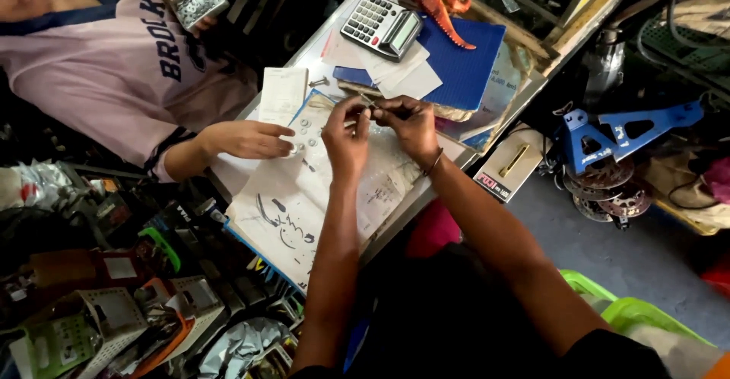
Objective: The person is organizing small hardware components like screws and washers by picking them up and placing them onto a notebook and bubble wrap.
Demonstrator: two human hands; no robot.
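Both hands meet above the cluttered counter: the left hand (346,137) and the right hand (411,124) each have thumb and fingertips closed in a pinch on a thin, dull metal bolt (370,104) held between them, just above the desk. Whether anything is already threaded onto the bolt cannot be told — it is too small.

Judging by what lies around, the work looks partway through: a scatter of small round silvery washers (304,132) sits loose on the worn, ink-marked sheet of paper (289,204), none visibly gathered up.

Another person's hand (247,139) rests flat at the edge of those washers, and their other hand holds a small square tray of shiny metal bits (198,0).

Further back lie a grey plastic calculator (382,23), a matte blue cloth-textured folder (460,63) and an orange rubbery toy dinosaur (435,0) — soft, bumpy shapes against the flat stationery.
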